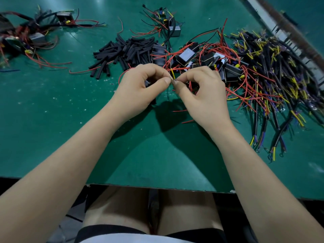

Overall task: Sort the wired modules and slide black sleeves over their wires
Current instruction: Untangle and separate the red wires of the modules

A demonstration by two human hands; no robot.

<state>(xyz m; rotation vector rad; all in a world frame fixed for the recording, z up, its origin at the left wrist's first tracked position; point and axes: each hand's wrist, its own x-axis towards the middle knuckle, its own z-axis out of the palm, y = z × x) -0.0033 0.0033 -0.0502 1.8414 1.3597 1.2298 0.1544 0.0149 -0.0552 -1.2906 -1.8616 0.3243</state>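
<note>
2 hands point(172, 85) (fingertips meeting), pinching yellow wire point(173, 74), green table point(52, 120)

Bare forearms point(73, 155), black shorts point(112, 230), white hem

Green table top point(52, 106), speckled with pale flecks. Matt black sleeves point(126, 50) in a heap. Modules point(185, 56) dark grey to black, with red wires point(206, 48). Cable bundle point(273, 81) black, its cores yellow, purple and red. A thin yellow wire point(173, 74) stands between the fingertips. Far-left pile point(26, 39) shows red and black leads, with small yellow parts.
</note>
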